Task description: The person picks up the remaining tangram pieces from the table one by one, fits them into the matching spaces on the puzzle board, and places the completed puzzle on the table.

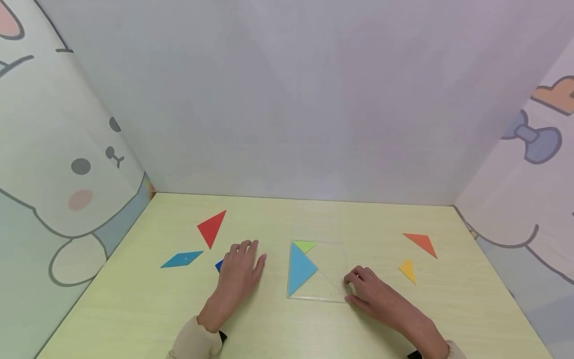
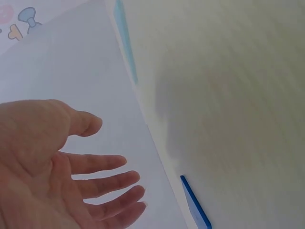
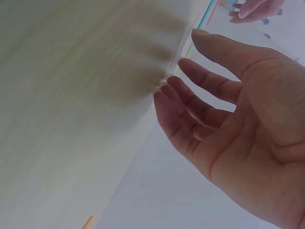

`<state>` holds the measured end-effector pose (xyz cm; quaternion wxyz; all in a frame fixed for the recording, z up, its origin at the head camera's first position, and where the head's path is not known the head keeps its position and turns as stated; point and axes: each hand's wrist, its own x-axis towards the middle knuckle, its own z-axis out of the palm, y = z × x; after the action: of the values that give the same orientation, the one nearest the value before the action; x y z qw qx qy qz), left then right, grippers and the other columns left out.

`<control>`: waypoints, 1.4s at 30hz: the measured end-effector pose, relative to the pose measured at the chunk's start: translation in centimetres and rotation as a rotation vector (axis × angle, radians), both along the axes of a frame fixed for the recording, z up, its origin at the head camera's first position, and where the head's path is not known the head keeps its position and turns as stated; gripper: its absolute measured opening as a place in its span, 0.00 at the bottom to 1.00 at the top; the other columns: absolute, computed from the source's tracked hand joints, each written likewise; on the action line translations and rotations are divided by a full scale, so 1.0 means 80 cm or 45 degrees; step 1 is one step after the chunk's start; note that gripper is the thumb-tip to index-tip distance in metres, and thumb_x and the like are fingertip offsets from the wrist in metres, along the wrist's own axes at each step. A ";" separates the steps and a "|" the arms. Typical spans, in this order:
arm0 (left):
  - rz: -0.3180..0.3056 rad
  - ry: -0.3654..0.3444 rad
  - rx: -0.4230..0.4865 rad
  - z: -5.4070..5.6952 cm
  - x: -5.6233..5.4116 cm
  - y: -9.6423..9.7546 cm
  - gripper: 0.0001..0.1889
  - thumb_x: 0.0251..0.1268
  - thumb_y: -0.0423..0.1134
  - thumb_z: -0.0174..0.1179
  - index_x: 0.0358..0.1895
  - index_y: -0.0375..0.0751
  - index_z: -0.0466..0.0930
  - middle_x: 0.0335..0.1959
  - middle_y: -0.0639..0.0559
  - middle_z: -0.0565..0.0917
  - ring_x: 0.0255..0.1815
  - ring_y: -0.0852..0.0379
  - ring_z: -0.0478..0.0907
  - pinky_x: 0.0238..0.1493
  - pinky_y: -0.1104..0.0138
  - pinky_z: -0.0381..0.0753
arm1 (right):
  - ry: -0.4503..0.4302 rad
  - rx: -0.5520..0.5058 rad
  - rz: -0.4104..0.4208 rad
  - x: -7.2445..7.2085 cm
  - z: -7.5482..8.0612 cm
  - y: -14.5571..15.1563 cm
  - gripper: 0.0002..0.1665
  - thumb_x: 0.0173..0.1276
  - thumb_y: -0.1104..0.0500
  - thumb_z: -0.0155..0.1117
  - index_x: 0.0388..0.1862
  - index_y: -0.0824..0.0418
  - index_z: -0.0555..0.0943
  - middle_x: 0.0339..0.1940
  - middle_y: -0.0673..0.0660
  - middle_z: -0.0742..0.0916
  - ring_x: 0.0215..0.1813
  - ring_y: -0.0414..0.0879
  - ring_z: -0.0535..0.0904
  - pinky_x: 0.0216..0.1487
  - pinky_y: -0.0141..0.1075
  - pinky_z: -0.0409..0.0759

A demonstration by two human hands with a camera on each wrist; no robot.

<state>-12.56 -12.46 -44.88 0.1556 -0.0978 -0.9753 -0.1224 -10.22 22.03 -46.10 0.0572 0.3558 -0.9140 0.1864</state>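
My left hand (image 1: 239,271) hovers palm down over a dark blue flat piece (image 1: 218,266), hiding most of it. Its fingers are extended and hold nothing; the left wrist view shows the blue piece (image 2: 195,204) apart from the fingertips. Beside the right edge of a clear square tray (image 1: 316,300) is my right hand (image 1: 374,294), loosely bent, thumb and fingers apart. Whether its fingertips touch the tray I cannot tell. Inside the tray, a large light blue triangle (image 1: 300,269) lies along the left side, with a small green triangle (image 1: 304,246) at the top.
Left of the left hand lie a red triangle (image 1: 213,229) and a blue parallelogram (image 1: 182,259). An orange triangle (image 1: 423,243) and a yellow triangle (image 1: 409,272) lie to the right. A pale wall (image 1: 305,124) rises behind the table.
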 end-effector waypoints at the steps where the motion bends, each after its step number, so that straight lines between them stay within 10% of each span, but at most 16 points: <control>1: 0.002 -0.002 0.003 0.001 -0.001 0.000 0.23 0.70 0.43 0.67 0.61 0.31 0.79 0.55 0.36 0.82 0.55 0.38 0.78 0.52 0.49 0.82 | 0.004 0.000 0.000 0.000 0.000 0.000 0.14 0.68 0.60 0.73 0.47 0.54 0.78 0.46 0.47 0.77 0.46 0.40 0.70 0.41 0.33 0.75; 29: 0.127 0.016 0.217 0.008 -0.051 -0.030 0.13 0.67 0.38 0.68 0.49 0.33 0.86 0.40 0.39 0.88 0.37 0.42 0.82 0.32 0.55 0.84 | -0.066 0.012 -0.061 0.002 0.001 -0.001 0.14 0.68 0.61 0.73 0.48 0.54 0.78 0.48 0.47 0.77 0.47 0.41 0.70 0.43 0.35 0.76; 42: 0.212 -0.119 0.252 0.007 -0.069 -0.052 0.16 0.70 0.40 0.66 0.53 0.32 0.84 0.41 0.38 0.86 0.42 0.42 0.82 0.34 0.55 0.85 | -0.097 0.035 -0.079 0.001 0.001 -0.004 0.14 0.69 0.59 0.73 0.48 0.54 0.78 0.49 0.48 0.77 0.47 0.42 0.71 0.44 0.37 0.77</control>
<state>-18.08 -16.61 -44.28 0.1286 0.0051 -0.9694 -0.2092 -10.12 21.72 -46.05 0.0233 0.3208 -0.9285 0.1853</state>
